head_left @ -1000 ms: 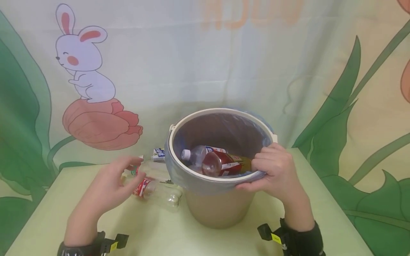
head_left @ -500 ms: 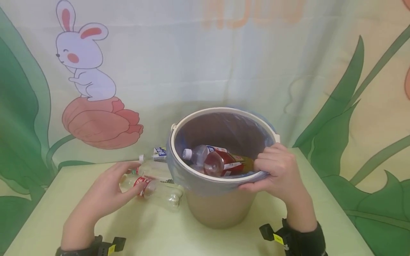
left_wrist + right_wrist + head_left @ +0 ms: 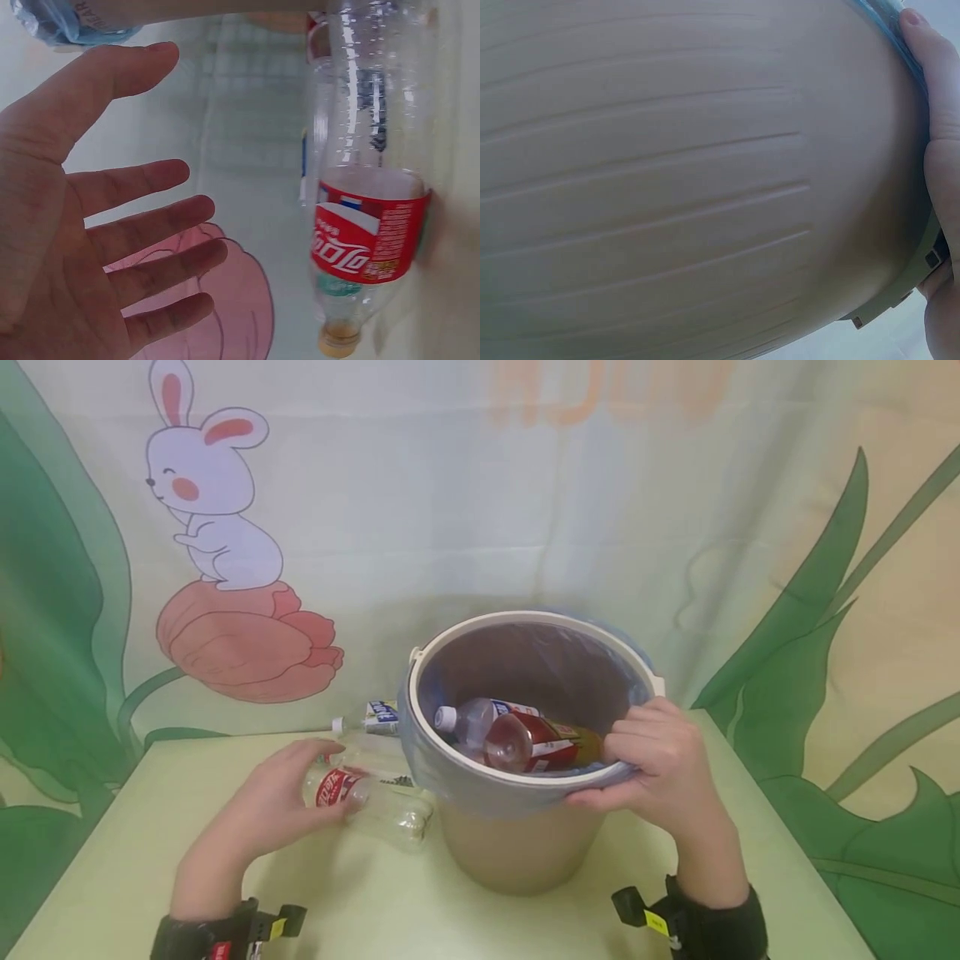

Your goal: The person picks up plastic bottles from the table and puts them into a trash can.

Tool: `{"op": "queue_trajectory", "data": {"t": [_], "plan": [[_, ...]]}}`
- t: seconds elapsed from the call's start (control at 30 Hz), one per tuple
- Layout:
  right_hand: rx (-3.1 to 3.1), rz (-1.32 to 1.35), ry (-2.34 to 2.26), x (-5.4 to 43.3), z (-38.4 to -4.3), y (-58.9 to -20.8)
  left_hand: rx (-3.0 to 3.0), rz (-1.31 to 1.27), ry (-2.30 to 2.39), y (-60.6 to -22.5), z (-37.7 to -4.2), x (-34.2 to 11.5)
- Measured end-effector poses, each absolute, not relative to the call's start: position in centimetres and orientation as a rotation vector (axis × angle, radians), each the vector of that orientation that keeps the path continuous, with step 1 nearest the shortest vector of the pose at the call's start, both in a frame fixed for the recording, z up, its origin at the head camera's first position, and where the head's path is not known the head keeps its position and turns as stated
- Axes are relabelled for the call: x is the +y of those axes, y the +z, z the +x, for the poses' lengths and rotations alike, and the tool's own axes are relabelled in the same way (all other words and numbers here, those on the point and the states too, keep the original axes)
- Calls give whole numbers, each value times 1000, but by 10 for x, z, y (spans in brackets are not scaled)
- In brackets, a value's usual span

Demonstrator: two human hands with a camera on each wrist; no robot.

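My left hand (image 3: 270, 797) is held out over the table's left side, thumb and fingers apart. Close to its fingertips lies a clear plastic bottle (image 3: 367, 232) with a red label and an orange cap; in the left wrist view a gap separates hand and bottle. My right hand (image 3: 663, 760) grips the rim of a beige trash bin (image 3: 517, 852), which tilts toward me. A bluish bag (image 3: 442, 777) lines the bin. Inside it are a white-capped clear bottle (image 3: 471, 722) and a bottle with a dark red label (image 3: 547, 742), among others partly hidden.
Behind the nearest bottle lie more clear bottles, including a white-capped one with a blue-and-white label (image 3: 381, 717), partly covered by the bin. They rest on a pale green table (image 3: 360, 910). A printed curtain (image 3: 480, 510) hangs behind the table.
My left hand has lowered slightly and moved to the right, nearer the red-labelled bottle. The right hand keeps its grip on the bin's rim. The head view has shifted a little.
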State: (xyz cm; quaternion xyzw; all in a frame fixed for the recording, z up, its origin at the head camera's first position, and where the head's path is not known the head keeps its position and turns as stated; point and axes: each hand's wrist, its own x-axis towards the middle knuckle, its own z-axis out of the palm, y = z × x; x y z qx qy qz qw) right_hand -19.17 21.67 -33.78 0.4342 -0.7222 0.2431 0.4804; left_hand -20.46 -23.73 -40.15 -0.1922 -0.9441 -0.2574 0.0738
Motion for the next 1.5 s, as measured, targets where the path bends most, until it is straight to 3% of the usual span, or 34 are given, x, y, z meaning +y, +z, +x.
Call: {"op": "queue_trajectory", "data": {"t": [0.37,1.5], "plan": [[-1757,1063,597,217,-192,-339,-2904,-576,-677,-423,-216,-227],[-1764,1050,570,216,-191,-336,-3072,-607,-591,-442,-217,-218]]}}
